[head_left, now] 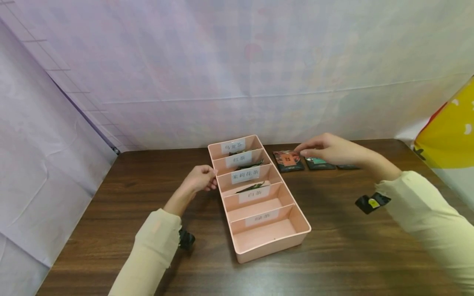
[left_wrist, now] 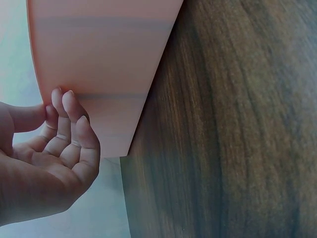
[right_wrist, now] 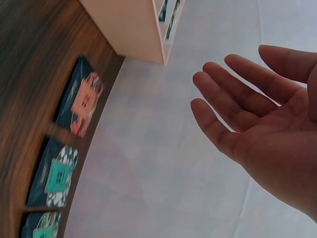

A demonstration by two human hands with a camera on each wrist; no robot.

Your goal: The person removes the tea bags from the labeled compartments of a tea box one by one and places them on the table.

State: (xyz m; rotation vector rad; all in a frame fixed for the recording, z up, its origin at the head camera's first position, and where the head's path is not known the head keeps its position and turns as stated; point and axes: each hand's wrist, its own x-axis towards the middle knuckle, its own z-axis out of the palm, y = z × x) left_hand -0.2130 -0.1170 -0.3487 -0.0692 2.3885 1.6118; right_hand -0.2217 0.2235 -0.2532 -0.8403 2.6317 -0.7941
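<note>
A long pink divided box (head_left: 272, 248) stands on the table, with paper labels (head_left: 246, 174) on its compartment walls. Thin dark packets (head_left: 252, 188) show edge-on in its farther compartments. At the box's left side, my left hand (head_left: 201, 178) pinches the rim between thumb and fingertips (left_wrist: 48, 113), the other fingers curled beside the wall. My right hand (head_left: 326, 148) hovers over the flat tea packets with loosely bent fingers and nothing in them. Below it lie a dark packet with an orange label (right_wrist: 85, 100) and one with a teal label (right_wrist: 58, 176).
A third packet (head_left: 348, 167) lies at the right end of the row, partly behind my right forearm. The wooden table (head_left: 140, 185) ends at a pale cloth backdrop (head_left: 237, 82). Yellow cloth (head_left: 449, 131) hangs at the far right.
</note>
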